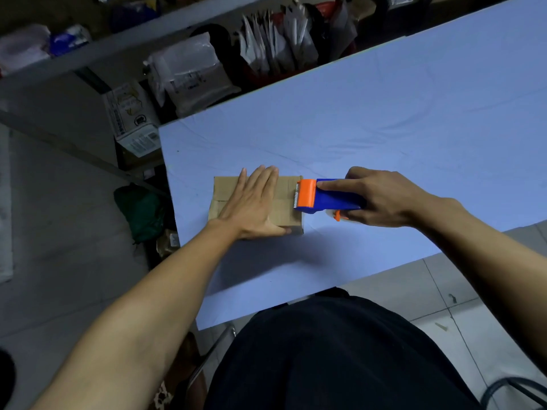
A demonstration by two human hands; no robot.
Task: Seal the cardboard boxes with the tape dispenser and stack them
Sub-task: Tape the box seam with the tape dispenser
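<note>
A small brown cardboard box (284,216) lies on the blue table (384,119) near its left end, flaps closed. My left hand (257,202) presses flat on the box top with straight fingers. My right hand (381,196) grips a blue tape dispenser (334,199). Its orange head (306,193) and toothed blade sit at the box's right top edge. No other cardboard box shows on the table.
Shelving with bagged parcels (192,72) and upright envelopes (278,45) runs behind the table's far edge. A printed white carton (130,116) and a green bag (142,214) sit on the floor to the left. The table's near edge is close to my body.
</note>
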